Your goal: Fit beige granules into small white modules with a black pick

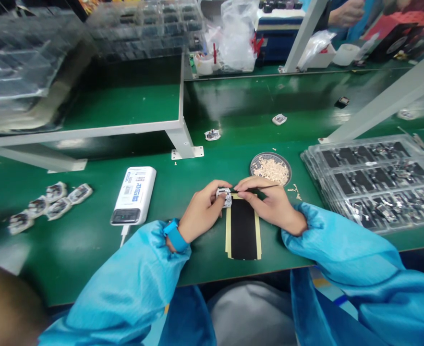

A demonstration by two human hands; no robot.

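My left hand [203, 207] is closed around a small white device housing [224, 197], with its inner side showing some dark parts. In my right hand [269, 202] a thin dark tool, apparently tweezers [265, 187], is pinched, its tip close to the housing. Beneath both hands lies a black pad [245, 230] edged with pale yellow tape. A round dish [271, 168] of small beige pieces stands just beyond my right hand, with a few loose pieces beside it.
A white power bank [133, 196] with a cable lies left of my hands, near several white housings [56, 199]. Stacked clear trays [377, 178] of parts are on the right. A metal shelf leg [181, 139] and a slanted post [384, 105] rise from the green bench. Another person's hand [346, 13] shows at the far side.
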